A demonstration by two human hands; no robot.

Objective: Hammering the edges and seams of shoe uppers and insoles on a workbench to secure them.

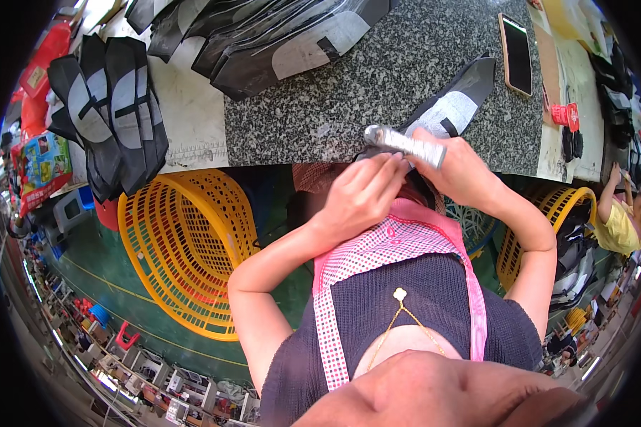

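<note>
At the near edge of the stone-topped table (292, 135), my right hand (457, 169) is closed round a silver, ribbed, rod-shaped tool (407, 145) with a rounded end. Its exact kind is unclear. Beside it, my left hand (367, 191) has its fingers pressed together at a dark grey cut piece (369, 152), mostly covered by the hand and the tool. Just beyond the tool lies another flat dark grey piece (449, 107) with a light grey patch and a small black tab. Whether these two are one piece is hidden.
Stacked similar dark pieces (263, 60) lie at the back, with more bundled at the left (117, 107). A phone (516, 55) and a red roll (565, 115) are at the right. Yellow baskets (185, 249) stand below. A co-worker in yellow (619, 224) is far right.
</note>
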